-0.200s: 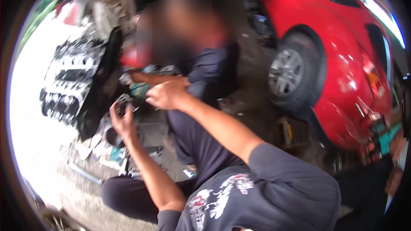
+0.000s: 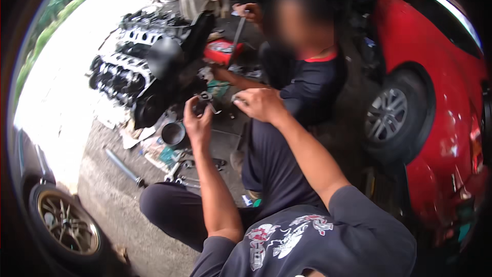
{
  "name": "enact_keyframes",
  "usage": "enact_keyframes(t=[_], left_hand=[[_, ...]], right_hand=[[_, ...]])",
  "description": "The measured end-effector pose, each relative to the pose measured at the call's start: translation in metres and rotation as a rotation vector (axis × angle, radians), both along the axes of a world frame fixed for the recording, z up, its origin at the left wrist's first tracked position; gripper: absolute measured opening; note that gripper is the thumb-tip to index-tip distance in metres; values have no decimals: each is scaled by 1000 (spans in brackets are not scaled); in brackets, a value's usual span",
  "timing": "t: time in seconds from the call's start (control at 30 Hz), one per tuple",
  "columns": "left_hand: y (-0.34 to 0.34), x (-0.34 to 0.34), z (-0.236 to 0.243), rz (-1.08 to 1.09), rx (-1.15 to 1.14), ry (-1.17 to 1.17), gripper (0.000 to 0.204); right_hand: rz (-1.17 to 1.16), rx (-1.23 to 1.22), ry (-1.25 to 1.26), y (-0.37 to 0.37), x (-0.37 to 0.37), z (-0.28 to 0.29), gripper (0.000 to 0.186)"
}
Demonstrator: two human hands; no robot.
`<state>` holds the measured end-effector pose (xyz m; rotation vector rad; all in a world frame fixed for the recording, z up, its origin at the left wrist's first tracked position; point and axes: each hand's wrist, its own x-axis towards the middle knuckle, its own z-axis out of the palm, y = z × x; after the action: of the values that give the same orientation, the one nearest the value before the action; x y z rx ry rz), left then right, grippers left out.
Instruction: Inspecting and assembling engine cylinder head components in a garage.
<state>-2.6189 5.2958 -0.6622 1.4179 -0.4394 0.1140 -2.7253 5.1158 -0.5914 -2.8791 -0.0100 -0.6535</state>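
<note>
"Since the last frame the view has swung: a gold-spoked wheel (image 2: 65, 221) has appeared at lower left, and the rest sits further right."
"Next along?"
"A metal tube (image 2: 123, 166), then engine parts (image 2: 125, 74)."
"And the left hand (image 2: 199, 124)?"
"Raised, clamped on a small metal part (image 2: 206, 96) at its fingertips."
"The right hand (image 2: 260, 104)?"
"Just beside it, fingers curled; I can't tell whether they grip anything."
"Beyond?"
"A co-worker (image 2: 313, 86), then a red car (image 2: 448, 118)."
</note>
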Motion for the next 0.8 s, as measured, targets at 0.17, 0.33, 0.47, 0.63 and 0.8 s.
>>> enact_keyframes(t=[0.17,0.33,0.47,0.63,0.8], left_hand=[[7,0,-5,101,157,-88,36],[20,-4,-2,111,182,-70,35],[27,0,-12,101,182,8,35],[24,-2,-10,140,276,-117,37],[28,-5,-5,113,286,-142,34]], right_hand=[[-5,86,-17,-8,-1,7,29],[-49,160,74,-15,-4,12,29],[-13,173,49,-14,-1,12,29],[-35,196,74,-19,-1,13,32],[48,122,397,-18,15,13,39]])
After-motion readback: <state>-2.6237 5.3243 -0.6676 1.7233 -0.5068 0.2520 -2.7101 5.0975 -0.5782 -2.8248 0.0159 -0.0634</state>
